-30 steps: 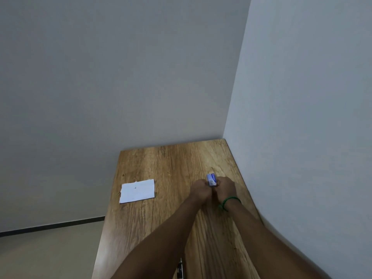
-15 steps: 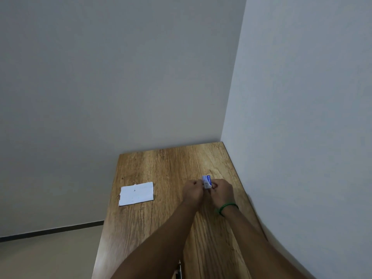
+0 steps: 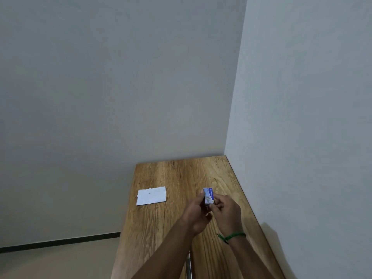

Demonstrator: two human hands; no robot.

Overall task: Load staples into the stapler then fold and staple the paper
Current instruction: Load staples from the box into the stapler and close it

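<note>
A wooden table [image 3: 181, 222] stands pushed into the corner of two plain pale walls, its grain running away from the viewer. Nearest the camera, a slim metallic object [image 3: 188, 265] shows between the forearms at the table's near edge; it may be the stapler, but too little is visible to tell. Above it, the left hand [image 3: 196, 215] and right hand [image 3: 227, 213] meet over the right half of the table, the right wrist wearing a green band [image 3: 231, 236]. Both hands are closed on a small blue and white staple box [image 3: 208, 195], raised clear of the wood: the left fingers pinch its left side, and the right fingertips [image 3: 217, 202] work at its lower end, where the box appears to be opening. Farther off and well apart to the left, a piece of white paper [image 3: 151, 195] lies flat on the table, one edge ragged.

Handling, as judged: the box is light thin card, easily crushed, so it is best held by its long sides while the end is drawn open. The staple strips inside would be stiff but brittle, likely to snap if bent; take them by their long edges. The paper is limp and should slide readily on smooth wood, so a fold needs one hand pressing it down.
</note>
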